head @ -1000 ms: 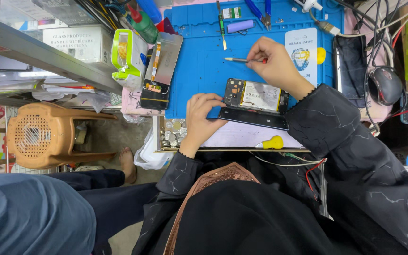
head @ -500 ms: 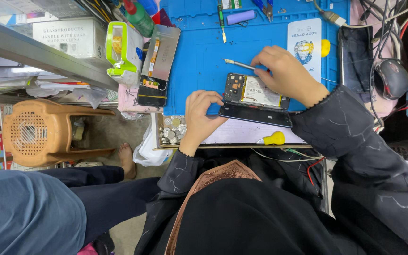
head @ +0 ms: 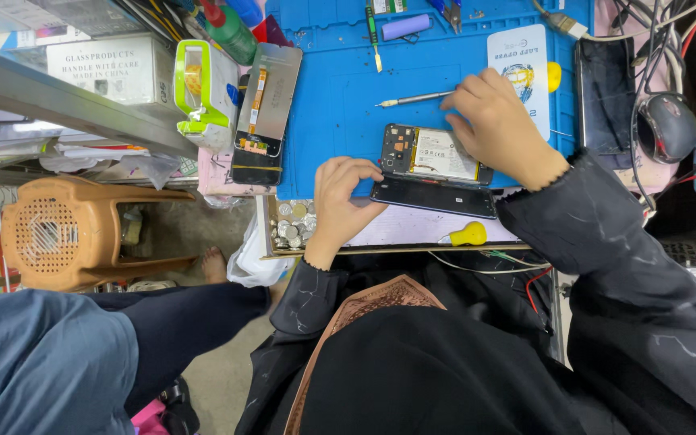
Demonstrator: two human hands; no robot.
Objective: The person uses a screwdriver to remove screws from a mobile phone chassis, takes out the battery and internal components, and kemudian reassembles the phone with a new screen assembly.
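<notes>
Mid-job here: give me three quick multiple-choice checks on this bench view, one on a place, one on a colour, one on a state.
1. Where does the opened phone lie?
A. on the blue mat
B. on the orange stool
C. on the person's lap

2. What colour is the handle of the small tool at the bench's near edge?
A. red
B. yellow
C. green

3. What does the right hand hold?
A. nothing
B. a computer mouse
C. a thin metal tool

Key: 1 A, the phone rests on the mat, the left hand at its end; 2 B, the rounded handle is yellow; 3 C, the fingers pinch the tool's end.
</notes>
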